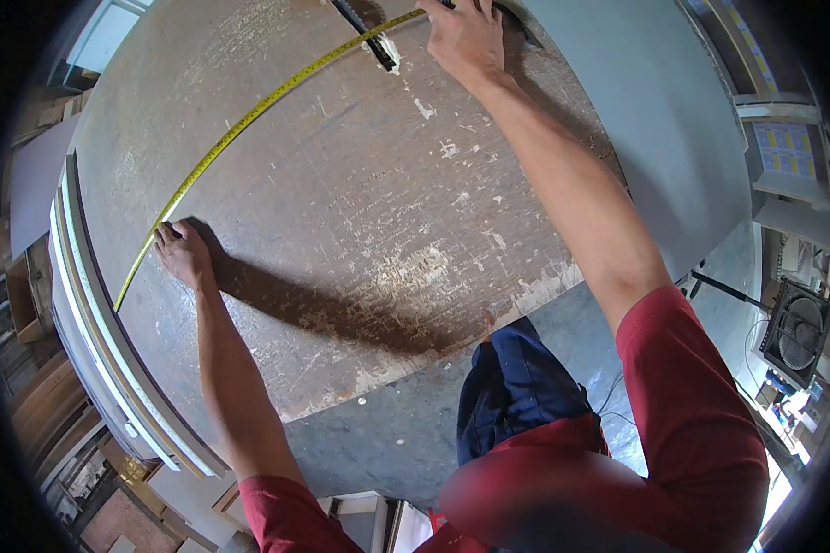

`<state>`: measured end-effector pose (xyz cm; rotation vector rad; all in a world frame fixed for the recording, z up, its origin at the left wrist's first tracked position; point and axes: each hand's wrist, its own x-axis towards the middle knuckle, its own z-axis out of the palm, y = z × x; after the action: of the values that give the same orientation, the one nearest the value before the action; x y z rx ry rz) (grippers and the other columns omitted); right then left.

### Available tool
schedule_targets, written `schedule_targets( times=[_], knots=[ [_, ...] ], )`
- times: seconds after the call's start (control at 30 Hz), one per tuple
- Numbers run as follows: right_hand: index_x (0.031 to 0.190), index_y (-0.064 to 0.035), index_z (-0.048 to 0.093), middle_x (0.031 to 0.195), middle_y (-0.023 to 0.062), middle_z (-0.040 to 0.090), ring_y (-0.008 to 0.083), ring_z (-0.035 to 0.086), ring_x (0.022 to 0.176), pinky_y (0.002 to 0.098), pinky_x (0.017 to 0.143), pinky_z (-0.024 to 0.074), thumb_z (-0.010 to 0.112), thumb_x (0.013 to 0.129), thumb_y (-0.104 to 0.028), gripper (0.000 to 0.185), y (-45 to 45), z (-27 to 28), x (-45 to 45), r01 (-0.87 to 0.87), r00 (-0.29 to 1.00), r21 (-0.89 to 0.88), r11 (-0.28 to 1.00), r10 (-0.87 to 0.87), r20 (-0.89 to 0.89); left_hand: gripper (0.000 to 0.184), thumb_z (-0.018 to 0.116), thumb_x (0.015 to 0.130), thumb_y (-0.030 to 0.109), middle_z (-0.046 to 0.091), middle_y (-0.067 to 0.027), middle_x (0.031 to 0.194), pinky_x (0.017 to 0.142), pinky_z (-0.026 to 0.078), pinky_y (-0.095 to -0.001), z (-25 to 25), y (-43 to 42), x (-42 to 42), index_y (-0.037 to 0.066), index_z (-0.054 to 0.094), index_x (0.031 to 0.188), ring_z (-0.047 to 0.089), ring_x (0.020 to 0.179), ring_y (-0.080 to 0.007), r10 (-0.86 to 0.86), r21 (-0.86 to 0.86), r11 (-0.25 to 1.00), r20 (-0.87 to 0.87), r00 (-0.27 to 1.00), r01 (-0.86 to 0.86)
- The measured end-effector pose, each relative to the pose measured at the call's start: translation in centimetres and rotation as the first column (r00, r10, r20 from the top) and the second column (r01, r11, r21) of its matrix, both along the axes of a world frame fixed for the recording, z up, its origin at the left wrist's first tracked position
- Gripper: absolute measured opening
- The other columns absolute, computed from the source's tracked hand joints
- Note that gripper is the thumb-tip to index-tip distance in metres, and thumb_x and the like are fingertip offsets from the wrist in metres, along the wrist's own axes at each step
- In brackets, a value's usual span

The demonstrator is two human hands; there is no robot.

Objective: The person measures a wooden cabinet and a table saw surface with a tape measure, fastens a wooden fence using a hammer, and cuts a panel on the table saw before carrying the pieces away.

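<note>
A yellow tape measure blade (pixel 263 104) stretches in an arc across a worn brown wooden board (pixel 341 157). My left hand (pixel 183 253) is at the board's left side, its fingertips closed on the blade a short way from its far-left end. At the top, my right hand (pixel 468 41) grips the other end of the tape; the case is mostly hidden by the fingers and the frame edge. Just left of that hand, a black elongated piece (pixel 364 35) lies under the blade beside a pale chipped patch.
Long pale strips (pixel 83 276) stand along the board's left edge. A grey-blue panel (pixel 646 101) lies to the right. Beyond it is a black-framed fan (pixel 796 332). Stacked wood pieces (pixel 51 405) fill the left. Grey floor (pixel 378 442) shows below the board.
</note>
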<state>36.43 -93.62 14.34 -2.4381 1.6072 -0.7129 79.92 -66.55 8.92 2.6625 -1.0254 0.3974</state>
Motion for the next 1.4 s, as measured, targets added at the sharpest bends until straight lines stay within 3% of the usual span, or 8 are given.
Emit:
schedule_targets(
  times=[0.37, 0.83, 0.93, 1.03, 1.1, 1.23, 1.3, 1.4],
  knots=[
    [0.126, -0.0086, 0.065, 0.142, 0.0143, 0.045, 0.0344, 0.037, 0.135, 0.0519, 0.111, 0.0335, 0.059, 0.094, -0.01, 0.033, -0.2, -0.2, -0.1, -0.015, 1.0, 0.006, 1.0, 0.015, 0.018, 0.055, 0.045, 0.094, 0.035, 0.054, -0.0255, 0.137, 0.111, 0.035, -0.0433, 1.4, -0.2, -2.1, -0.004, 0.059, 0.13, 0.047, 0.13, -0.0395, 0.047, -0.043, 0.998, 0.014, 0.999, -0.047],
    [0.123, -0.0094, 0.066, 0.137, 0.0141, 0.048, 0.0349, 0.039, 0.132, 0.0522, 0.108, 0.0354, 0.06, 0.089, -0.009, 0.035, -0.4, -0.2, -0.3, -0.041, 0.997, -0.03, 0.999, 0.043, 0.057, 0.056, 0.046, 0.093, 0.037, 0.054, -0.0238, 0.138, 0.111, 0.036, -0.0433, 1.1, -0.3, -1.9, 0.0, 0.059, 0.133, 0.048, 0.131, -0.0377, 0.078, -0.026, 0.997, 0.03, 0.997, -0.077],
    [0.127, -0.0095, 0.064, 0.138, 0.0128, 0.047, 0.0345, 0.038, 0.133, 0.0525, 0.11, 0.0335, 0.062, 0.09, -0.011, 0.038, -0.6, -0.2, 0.0, -0.033, 0.999, 0.003, 0.999, 0.033, 0.012, 0.055, 0.047, 0.093, 0.036, 0.055, -0.0239, 0.137, 0.11, 0.038, -0.0437, 1.2, -0.3, -2.1, -0.001, 0.059, 0.132, 0.049, 0.129, -0.0379, 0.075, -0.035, 0.997, 0.039, 0.996, -0.073],
    [0.14, -0.0126, 0.054, 0.143, 0.0129, 0.044, 0.0343, 0.033, 0.138, 0.052, 0.113, 0.0314, 0.062, 0.093, -0.015, 0.048, -1.0, -1.0, 0.4, -0.179, 0.984, 0.051, 0.982, 0.178, 0.027, 0.052, 0.049, 0.092, 0.034, 0.057, -0.0241, 0.134, 0.107, 0.04, -0.0443, 1.4, -0.5, -2.2, -0.001, 0.061, 0.129, 0.052, 0.125, -0.0386, 0.074, -0.073, 0.995, 0.065, 0.995, -0.069],
    [0.125, -0.0196, 0.062, 0.132, 0.0061, 0.053, 0.0321, 0.051, 0.121, 0.0454, 0.098, 0.0477, 0.069, 0.088, -0.027, 0.039, -1.1, -2.0, 0.8, -0.174, 0.968, -0.211, 0.962, 0.206, 0.14, 0.05, 0.051, 0.091, 0.031, 0.057, -0.0242, 0.133, 0.106, 0.041, -0.0443, 1.3, -0.4, -2.1, -0.001, 0.062, 0.128, 0.053, 0.124, -0.0385, 0.06, -0.076, 0.996, 0.072, 0.996, -0.055],
    [0.125, -0.0198, 0.062, 0.134, 0.0056, 0.052, 0.0329, 0.053, 0.122, 0.0482, 0.096, 0.0494, 0.068, 0.088, -0.028, 0.038, -1.5, -2.7, 0.7, -0.258, 0.941, -0.182, 0.949, 0.29, 0.174, 0.049, 0.052, 0.091, 0.029, 0.059, -0.0249, 0.13, 0.106, 0.041, -0.0442, 1.6, -0.6, -2.4, -0.001, 0.062, 0.127, 0.053, 0.123, -0.0389, 0.071, -0.103, 0.993, 0.083, 0.994, -0.062],
    [0.129, -0.0176, 0.058, 0.133, 0.0055, 0.052, 0.0311, 0.057, 0.117, 0.0421, 0.094, 0.0524, 0.07, 0.088, -0.038, 0.048, -1.5, -2.7, 0.6, -0.338, 0.927, -0.2, 0.919, 0.362, 0.095, 0.049, 0.052, 0.091, 0.029, 0.059, -0.0251, 0.13, 0.106, 0.04, -0.0443, 1.8, -0.6, -2.5, -0.002, 0.062, 0.127, 0.053, 0.123, -0.0389, 0.069, -0.1, 0.993, 0.072, 0.995, -0.061],
    [0.129, -0.0167, 0.058, 0.137, 0.0056, 0.052, 0.0302, 0.054, 0.124, 0.042, 0.096, 0.0519, 0.07, 0.088, -0.036, 0.047, -1.5, -2.6, 0.6, -0.401, 0.903, -0.189, 0.896, 0.422, 0.085, 0.049, 0.052, 0.09, 0.028, 0.059, -0.0256, 0.129, 0.106, 0.04, -0.0444, 2.4, -0.7, -2.8, -0.003, 0.062, 0.126, 0.054, 0.121, -0.0392, 0.057, -0.081, 0.995, 0.049, 0.997, -0.053]
  ],
)
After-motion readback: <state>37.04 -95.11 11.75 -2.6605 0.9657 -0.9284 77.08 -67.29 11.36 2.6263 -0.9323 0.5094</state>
